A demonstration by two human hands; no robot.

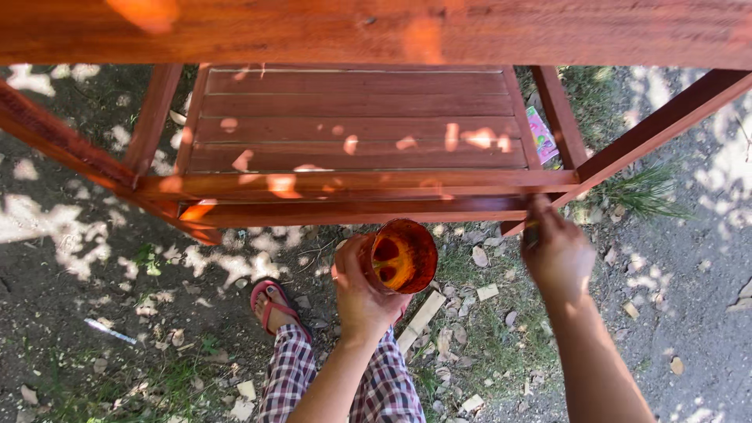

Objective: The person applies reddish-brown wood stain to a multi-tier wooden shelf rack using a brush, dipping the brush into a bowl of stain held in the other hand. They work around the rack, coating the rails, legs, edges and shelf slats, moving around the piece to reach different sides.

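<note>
My left hand (360, 294) grips a small round cup (401, 255) with red-brown liquid inside, held just below the front rail of a red-brown wooden shelf frame (352, 186). My right hand (556, 254) holds a thin brush handle (532, 233) whose tip meets the underside of the lower front rail (352, 211) near its right end. The slatted shelf (356, 117) looks glossy, with sun spots on it.
A wide wooden board (376, 31) crosses the top of the view. Angled legs (666, 117) spread left and right. Below lie dirt, grass, dry leaves, wood scraps (423, 317), a colourful wrapper (541, 133), and my foot in a red sandal (270, 301).
</note>
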